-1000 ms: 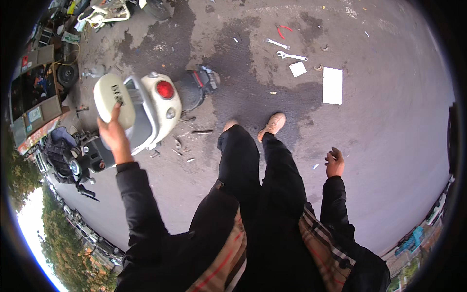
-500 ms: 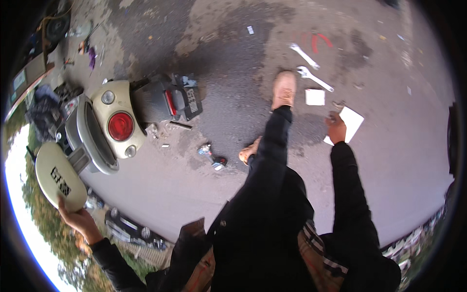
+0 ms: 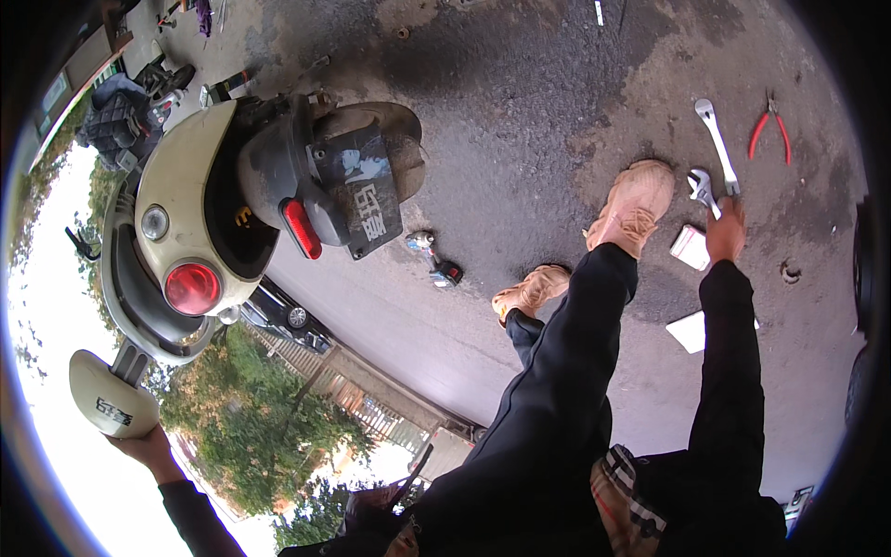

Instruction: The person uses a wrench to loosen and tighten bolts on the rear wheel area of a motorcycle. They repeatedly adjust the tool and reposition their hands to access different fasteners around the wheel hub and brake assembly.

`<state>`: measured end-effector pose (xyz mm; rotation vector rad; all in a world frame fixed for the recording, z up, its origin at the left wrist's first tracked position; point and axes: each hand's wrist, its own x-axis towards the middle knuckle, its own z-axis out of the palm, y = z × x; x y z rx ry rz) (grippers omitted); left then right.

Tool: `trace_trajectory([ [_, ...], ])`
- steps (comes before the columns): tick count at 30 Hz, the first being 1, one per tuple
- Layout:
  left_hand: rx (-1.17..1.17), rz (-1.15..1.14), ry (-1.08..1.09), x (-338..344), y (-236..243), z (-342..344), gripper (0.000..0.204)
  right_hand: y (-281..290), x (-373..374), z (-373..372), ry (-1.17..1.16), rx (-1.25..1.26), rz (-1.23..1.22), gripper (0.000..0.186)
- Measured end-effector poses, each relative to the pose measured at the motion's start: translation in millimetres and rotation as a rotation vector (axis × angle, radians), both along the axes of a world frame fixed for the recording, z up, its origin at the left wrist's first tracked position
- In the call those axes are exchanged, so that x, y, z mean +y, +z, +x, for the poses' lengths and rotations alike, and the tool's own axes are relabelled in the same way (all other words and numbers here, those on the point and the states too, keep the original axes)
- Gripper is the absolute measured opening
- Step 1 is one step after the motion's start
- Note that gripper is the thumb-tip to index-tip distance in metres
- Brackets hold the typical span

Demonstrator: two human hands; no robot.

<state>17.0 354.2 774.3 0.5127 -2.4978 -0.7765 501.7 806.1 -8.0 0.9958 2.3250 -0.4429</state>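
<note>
— Since half a second ago the right hand [image 3: 726, 229] is reaching lower — it is now getting to the tools on the grey ground.

— Which tool is closest?

— The small silver adjustable wrench [image 3: 700, 189]. It is lying just past the fingertips, a bit to the left, by the tan shoe [image 3: 635, 204]. The long silver spanner [image 3: 717, 145] is pointing away from the hand, up the picture.

— Is the hand gripping anything?

— I cannot tell — the fingers are curling down at the tools.

— And the other hand?

— The left hand [image 3: 141, 445] is far off, closing under the cream oval scooter panel [image 3: 109, 395] beside the cream scooter [image 3: 190, 218].
</note>
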Motion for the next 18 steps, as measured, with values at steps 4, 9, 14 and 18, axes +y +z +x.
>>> trace_trajectory([
  [4, 0.042, 0.018, 0.102, 4, 1, -2, 0.058, 8, 10, 9, 0.080, 0.065, -0.123, 0.031],
  [9, 0.056, 0.095, 0.134, -3, 8, -5, 0.059, 55, 17, 13, -0.314, 0.043, -0.377, 0.033],
  [14, 0.142, 0.185, 0.141, -20, 18, -7, 0.063, 182, 5, -45, -0.226, 0.218, -0.413, 0.042],
  [18, 0.124, 0.258, 0.132, -23, 19, -4, 0.062, 324, -3, -121, -0.337, 0.308, -0.638, 0.034],
])
